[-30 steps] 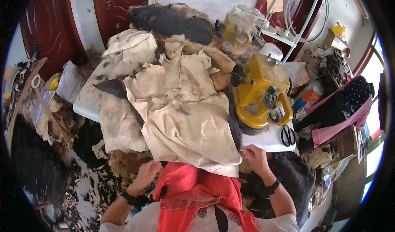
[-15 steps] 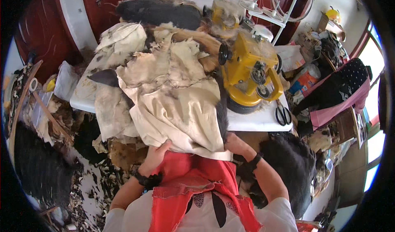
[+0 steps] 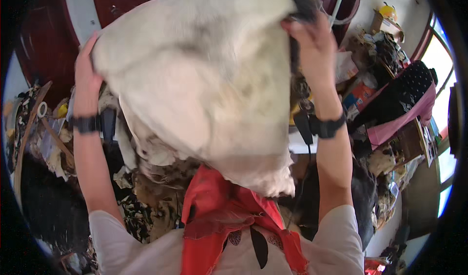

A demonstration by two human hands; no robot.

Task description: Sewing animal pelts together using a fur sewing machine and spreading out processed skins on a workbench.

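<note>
- The left hand (image 3: 87, 77) is gripping one edge of a pale hide (image 3: 204, 75), fingers closed.
- The right hand (image 3: 312, 41) is clutching its opposite edge, raised high.

A large hide (image 3: 204, 80) is held up in front of the camera, between the left hand (image 3: 87, 77) at its left edge and the right hand (image 3: 312, 41) at its upper right corner. Its lower edge hangs above a scarf (image 3: 229, 216) at the person's chest. A heap of scraps (image 3: 151, 177) is seen below and behind it. A cluttered pile (image 3: 390, 80) lies to the right. A door (image 3: 44, 36) stands behind, at left.
</note>
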